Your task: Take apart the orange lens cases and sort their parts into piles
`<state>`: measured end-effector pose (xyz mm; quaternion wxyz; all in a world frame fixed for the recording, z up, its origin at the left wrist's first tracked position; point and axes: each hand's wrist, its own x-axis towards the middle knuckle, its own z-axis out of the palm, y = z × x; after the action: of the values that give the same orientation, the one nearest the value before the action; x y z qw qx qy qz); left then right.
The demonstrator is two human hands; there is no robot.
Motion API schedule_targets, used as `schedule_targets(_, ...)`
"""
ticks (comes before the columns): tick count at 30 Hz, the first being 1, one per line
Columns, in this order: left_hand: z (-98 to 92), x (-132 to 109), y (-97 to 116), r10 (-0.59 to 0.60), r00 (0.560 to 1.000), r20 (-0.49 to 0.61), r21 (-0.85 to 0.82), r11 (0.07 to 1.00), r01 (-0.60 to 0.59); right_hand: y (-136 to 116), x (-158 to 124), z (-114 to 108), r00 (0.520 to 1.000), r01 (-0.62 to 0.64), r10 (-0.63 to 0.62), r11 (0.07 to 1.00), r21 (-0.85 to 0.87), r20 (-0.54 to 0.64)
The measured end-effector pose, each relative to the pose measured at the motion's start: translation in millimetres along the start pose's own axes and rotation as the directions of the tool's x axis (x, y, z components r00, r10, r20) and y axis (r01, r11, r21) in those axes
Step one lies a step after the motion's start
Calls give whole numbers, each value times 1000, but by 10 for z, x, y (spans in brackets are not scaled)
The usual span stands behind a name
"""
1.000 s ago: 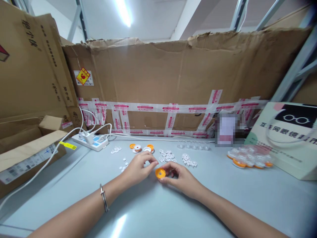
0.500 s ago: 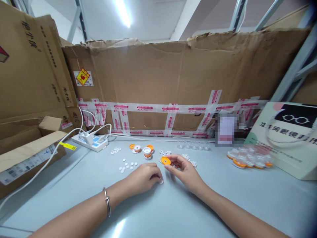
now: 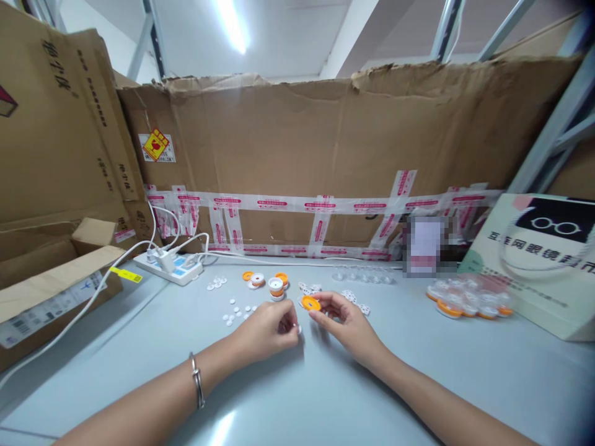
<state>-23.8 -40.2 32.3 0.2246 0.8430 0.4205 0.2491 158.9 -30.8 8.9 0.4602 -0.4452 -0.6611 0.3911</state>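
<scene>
My right hand (image 3: 346, 325) pinches a small orange ring cap (image 3: 310, 303) between thumb and fingertips, a little above the grey table (image 3: 325, 396). My left hand (image 3: 269, 328), with a bracelet on its wrist, is curled just left of it and pinches a tiny white piece (image 3: 297, 328) at its fingertips. Behind the hands lie orange and white caps (image 3: 276, 285), scattered small white discs (image 3: 237, 310) and white printed pieces (image 3: 356, 300).
A white power strip (image 3: 170, 265) with cables sits at the back left beside an open carton (image 3: 51, 291). A taped cardboard wall (image 3: 325, 161) closes the back. A pile of finished orange-and-clear parts (image 3: 469, 302) lies by a printed box (image 3: 539, 260) at the right.
The right hand carried the orange cap away from the left hand, up and toward the back. The left hand dropped to the table, picked up a small white piece and has lifted slightly.
</scene>
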Motion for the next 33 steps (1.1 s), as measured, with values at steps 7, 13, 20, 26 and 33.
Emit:
schedule_targets(7,27,5,-39,24,1000,-15,-69,997,-25,-4,0,-1,1000,8,-8,1000,4,-1)
schedule_targets(13,-116,59,-66,3,998,-61,3,1000,-3,-4,-2,-9,1000,6,-6,1000,13,-4)
schedule_targets(20,-832,92,-590,-317,909,-270,480,774,412,-30,-16,-3,1000,-7,7,1000,-18,-2)
schedule_targets(26,-969,49,-875,-425,866,-262,575,652,494,-21,-15,-8,1000,15,-14,998,-59,21)
schedule_targets(33,-923,45,-892,-445,860,-249,623,607,494,-17,-19,-13,999,31,-29,998,-60,23)
